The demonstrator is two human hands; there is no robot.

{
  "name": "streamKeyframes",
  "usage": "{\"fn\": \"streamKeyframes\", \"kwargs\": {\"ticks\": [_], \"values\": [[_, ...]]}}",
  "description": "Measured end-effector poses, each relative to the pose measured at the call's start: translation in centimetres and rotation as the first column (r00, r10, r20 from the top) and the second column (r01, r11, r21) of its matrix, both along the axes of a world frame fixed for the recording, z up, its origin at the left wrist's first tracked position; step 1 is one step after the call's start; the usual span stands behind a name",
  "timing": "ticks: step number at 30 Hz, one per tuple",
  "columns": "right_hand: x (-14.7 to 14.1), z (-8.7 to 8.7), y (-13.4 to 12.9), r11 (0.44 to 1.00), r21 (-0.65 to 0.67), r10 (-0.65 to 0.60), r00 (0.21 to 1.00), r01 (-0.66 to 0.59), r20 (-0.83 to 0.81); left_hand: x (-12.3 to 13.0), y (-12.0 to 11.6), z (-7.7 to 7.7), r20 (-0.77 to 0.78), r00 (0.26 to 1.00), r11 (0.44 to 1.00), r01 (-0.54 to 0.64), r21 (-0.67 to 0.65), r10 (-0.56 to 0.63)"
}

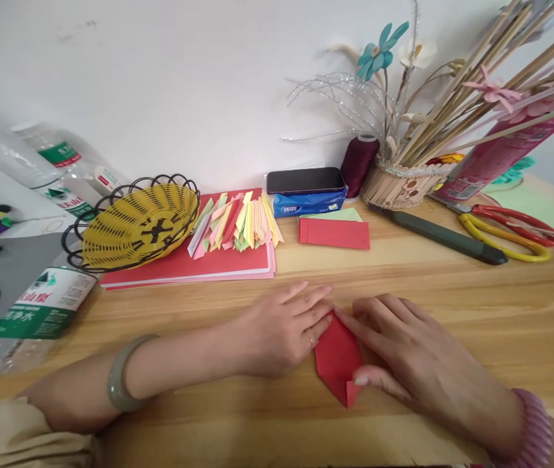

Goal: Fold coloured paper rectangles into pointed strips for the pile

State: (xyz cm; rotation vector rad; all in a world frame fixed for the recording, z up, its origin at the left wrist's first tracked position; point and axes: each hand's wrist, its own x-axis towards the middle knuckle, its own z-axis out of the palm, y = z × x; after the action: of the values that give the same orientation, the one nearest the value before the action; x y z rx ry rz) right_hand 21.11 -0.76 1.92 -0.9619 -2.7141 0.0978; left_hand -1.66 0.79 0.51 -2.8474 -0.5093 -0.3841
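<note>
A small folded piece of red paper (338, 357) lies on the wooden table between my hands, with pointed top and bottom ends and a little folded flap at its lower right. My left hand (287, 328) rests on its upper left edge, fingers stretched out and fairly flat. At the right edge is my right hand (404, 351), open: the index fingertip touches the paper's top corner, and the thumb, spread apart from the other fingers, presses near the flap. The curled undersides of the right fingers are partly hidden.
Behind my hands lie folded colored paper strips (242, 221) on red sheets (160, 276), beside a yellow basket (140, 224). A red paper rectangle (334, 234), a phone (305, 180), a dark green cutter (443, 235) and scissors (506, 233) sit farther back. Plastic bottles (38, 302) stand left.
</note>
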Motion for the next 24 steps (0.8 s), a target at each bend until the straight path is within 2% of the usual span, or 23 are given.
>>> {"fn": "streamKeyframes", "kwargs": {"ticks": [5,9,11,14,18,20,22,24], "values": [[0.8,0.3,-1.2,0.999,0.043,0.004,1.0,-0.004,-0.01,0.0,-0.2,0.1,-0.029,0.999,1.0,-0.017,0.025,0.018],[1.5,1.0,-3.1,0.994,0.075,-0.072,0.993,0.079,-0.093,0.1,-0.5,0.2,-0.01,0.999,0.999,-0.033,0.02,0.034],[1.2,1.1,-4.1,0.986,0.119,-0.102,0.984,0.119,-0.144,0.2,-0.9,0.2,0.019,0.997,0.996,-0.077,0.053,0.077],[0.4,0.4,-4.8,0.987,0.131,-0.071,0.989,0.088,-0.129,0.5,-1.6,0.2,0.048,0.982,0.98,-0.184,0.072,0.181],[0.7,-0.8,-3.6,0.996,0.086,-0.03,0.993,0.04,-0.118,0.4,-1.6,0.1,0.076,0.963,0.966,-0.259,-0.005,0.259],[1.5,-0.9,-2.5,0.996,0.026,-0.081,0.988,0.085,-0.133,0.2,-1.1,0.0,0.133,0.963,0.972,-0.235,-0.021,0.236],[2.3,-0.7,-1.6,0.986,0.037,-0.156,0.975,0.163,-0.157,0.1,-0.6,-0.2,0.193,0.962,0.981,-0.196,0.0,0.193],[2.7,-0.3,-0.7,0.982,0.062,-0.164,0.973,0.176,-0.163,0.2,-0.3,-0.4,0.235,0.962,0.986,-0.156,0.067,0.136]]}}
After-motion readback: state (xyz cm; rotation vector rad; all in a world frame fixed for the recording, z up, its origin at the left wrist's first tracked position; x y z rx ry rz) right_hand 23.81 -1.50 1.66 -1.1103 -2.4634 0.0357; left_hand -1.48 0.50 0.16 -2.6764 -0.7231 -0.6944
